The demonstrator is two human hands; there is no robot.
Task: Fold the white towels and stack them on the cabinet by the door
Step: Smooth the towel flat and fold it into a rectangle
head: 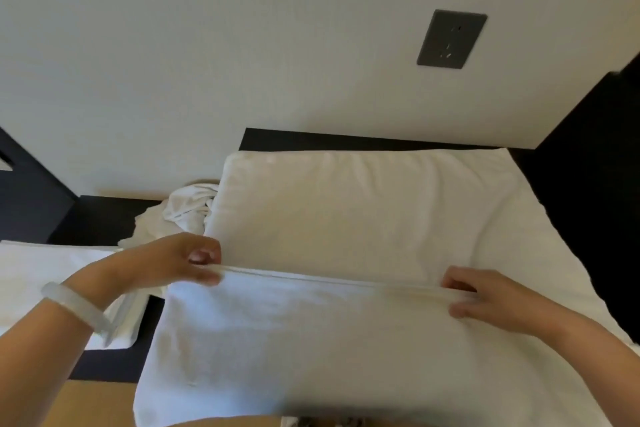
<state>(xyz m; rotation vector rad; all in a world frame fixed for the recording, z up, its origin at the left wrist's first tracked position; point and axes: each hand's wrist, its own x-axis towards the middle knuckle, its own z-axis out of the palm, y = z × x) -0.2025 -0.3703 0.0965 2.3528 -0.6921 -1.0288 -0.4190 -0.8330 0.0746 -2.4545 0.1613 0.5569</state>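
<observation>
The white towel (346,218) we are working on lies spread over the dark table (588,191), filling the middle of our view. Its near part is raised as a flap, with a doubled edge running from 9 to 3 o'clock across it.

Our left hand (173,262) takes that edge at its 9 o'clock end, the grip clamped on the cloth between thumb and curled fingers. Our right hand (491,298) holds the 3 o'clock end the same way, with its grip closed on the edge, fingers on the far side and thumb on the near one.

At 6 o'clock the flap is cut off by the bottom of the frame, so we cannot see its lower hem. What lies under the flap is hidden too.

We count three white towels. The second, a crumpled towel (183,215), is heaped at 10 o'clock, touching the spread towel's far-left corner. The third, a flat towel (45,274), lies at 9 o'clock, well to the left. It is partly covered by our left forearm and cut off by the frame's edge.

Both of our hands are in view, and the left wrist carries one pale bracelet (74,303).

Beyond the table, the cream wall (207,45) bears one dark grey wall socket (452,39) at 1 o'clock. A strip of tan floor (97,402) shows at 7 o'clock.
</observation>
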